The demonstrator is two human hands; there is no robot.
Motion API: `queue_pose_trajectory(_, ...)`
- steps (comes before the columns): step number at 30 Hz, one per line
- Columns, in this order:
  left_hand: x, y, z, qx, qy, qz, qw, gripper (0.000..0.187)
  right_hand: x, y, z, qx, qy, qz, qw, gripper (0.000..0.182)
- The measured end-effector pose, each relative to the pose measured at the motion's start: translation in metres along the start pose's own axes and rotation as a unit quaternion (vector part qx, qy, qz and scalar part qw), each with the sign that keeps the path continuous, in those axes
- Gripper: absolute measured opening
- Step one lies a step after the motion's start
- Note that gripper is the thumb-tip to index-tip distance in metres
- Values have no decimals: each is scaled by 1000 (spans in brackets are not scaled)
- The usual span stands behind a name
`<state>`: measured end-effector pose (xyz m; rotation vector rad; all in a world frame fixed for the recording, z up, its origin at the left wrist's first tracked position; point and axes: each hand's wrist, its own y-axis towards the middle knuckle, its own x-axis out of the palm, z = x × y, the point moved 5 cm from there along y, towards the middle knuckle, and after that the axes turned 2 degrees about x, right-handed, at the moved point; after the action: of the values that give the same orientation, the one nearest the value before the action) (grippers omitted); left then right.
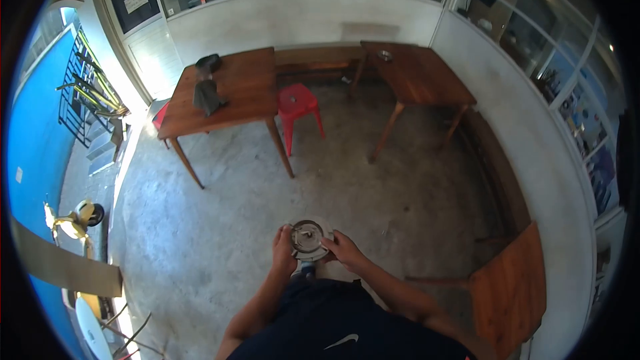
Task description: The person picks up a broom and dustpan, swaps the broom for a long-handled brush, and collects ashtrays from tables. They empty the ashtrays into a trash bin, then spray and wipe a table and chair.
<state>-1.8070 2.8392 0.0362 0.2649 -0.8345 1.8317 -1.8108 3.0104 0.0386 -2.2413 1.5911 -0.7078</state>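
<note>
A round metal ashtray (308,236) with small bits in it, perhaps cigarette butts, is held level in front of my waist. A pale round rim, maybe a plate or dish, shows around and under it. My left hand (285,248) grips the ashtray's left edge, fingers curled beneath it. On the opposite edge, my right hand (343,248) closes on it with the thumb over the rim. The undersides of both grips are hidden.
Ahead left stands a wooden table (243,87) with dark cloth-like items (209,97). Beside it is a red stool (298,103) bearing a small object. Another wooden table (427,77) holds a small round dish (385,56). A third table (510,287) stands near my right.
</note>
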Motion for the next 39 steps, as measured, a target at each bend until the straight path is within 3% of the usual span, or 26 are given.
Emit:
queue_pose_trajectory(2, 60, 55, 7, -33, -4, -55, 998, 32, -35, 28, -42, -37, 42, 48, 997, 40)
queue_pose_trajectory(3, 79, 88, 0, -76, -5, -54, 996, 34, -57, 46, -52, -24, 60, 90, 994, 38)
queue_pose_trajectory(6, 145, 159, -16, -205, -55, -167, 963, 38, -99, 75, -107, -56, 137, 124, 981, 36)
queue_pose_trajectory(13, 282, 310, -19, -307, -109, -282, 902, 46, -202, 212, -200, -124, 122, 155, 972, 33)
queue_pose_trajectory(19, 350, 447, 9, -253, -172, -201, 931, 47, -273, 349, -312, -14, 61, 29, 998, 36)
queue_pose_trajectory(22, 372, 516, 28, -242, -215, -189, 927, 47, -324, 424, -361, -7, 51, 18, 999, 38)
queue_pose_trajectory(25, 391, 580, 48, -185, -246, -172, 936, 47, -383, 498, -410, -37, 69, 80, 994, 35)
queue_pose_trajectory(30, 406, 672, 66, -123, -238, -135, 954, 58, -494, 599, -443, 6, 179, 207, 962, 26)
queue_pose_trajectory(32, 424, 704, 83, -114, -236, -147, 954, 56, -544, 636, -443, 29, 244, 231, 941, 24)
queue_pose_trajectory(39, 485, 767, 123, -41, -243, -32, 969, 49, -704, 764, -476, 48, 403, 289, 867, 21)
